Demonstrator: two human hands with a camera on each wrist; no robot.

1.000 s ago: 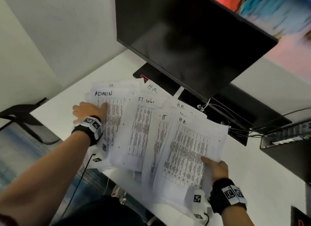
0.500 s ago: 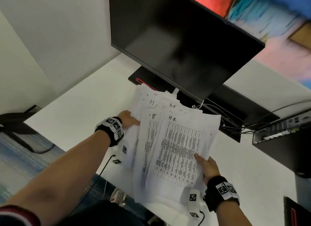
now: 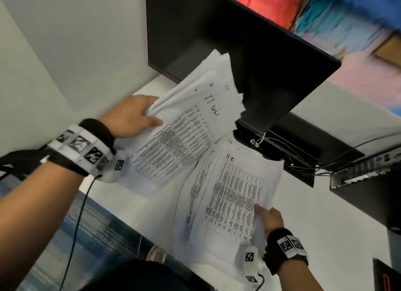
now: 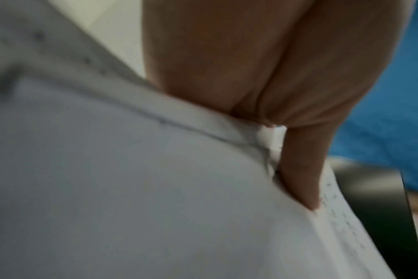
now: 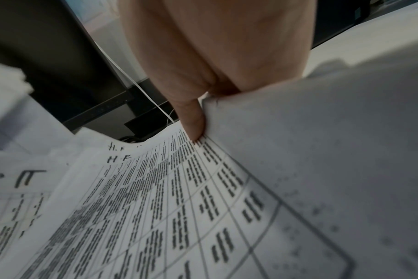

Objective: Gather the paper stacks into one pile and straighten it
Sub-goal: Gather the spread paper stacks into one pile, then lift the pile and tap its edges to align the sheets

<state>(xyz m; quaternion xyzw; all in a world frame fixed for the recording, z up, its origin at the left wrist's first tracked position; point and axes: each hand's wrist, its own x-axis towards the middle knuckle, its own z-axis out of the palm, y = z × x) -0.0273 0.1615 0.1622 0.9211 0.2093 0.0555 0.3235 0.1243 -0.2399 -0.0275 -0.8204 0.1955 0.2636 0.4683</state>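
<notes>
My left hand (image 3: 138,115) grips a fanned bundle of printed sheets (image 3: 184,128) by its left edge and holds it tilted up off the white desk (image 3: 325,225), in front of the monitor. In the left wrist view the thumb (image 4: 301,169) presses on that paper bundle (image 4: 131,188). My right hand (image 3: 269,217) pinches the lower right edge of a second stack headed "H.R" (image 3: 234,195), which lies lower on the desk. The right wrist view shows the thumb (image 5: 193,120) on top of the printed H.R sheet (image 5: 155,207). The two stacks overlap near the middle.
A large dark monitor (image 3: 238,52) stands close behind the papers, its black base (image 3: 303,143) and several cables (image 3: 303,160) to the right. A black box (image 3: 368,182) sits at the far right. The desk's front edge runs diagonally, with blue flooring (image 3: 91,225) below.
The spread sheets were pushed together from the left. My left hand has now lifted its share of the papers up off the desk. The right hand has stayed on the H.R stack.
</notes>
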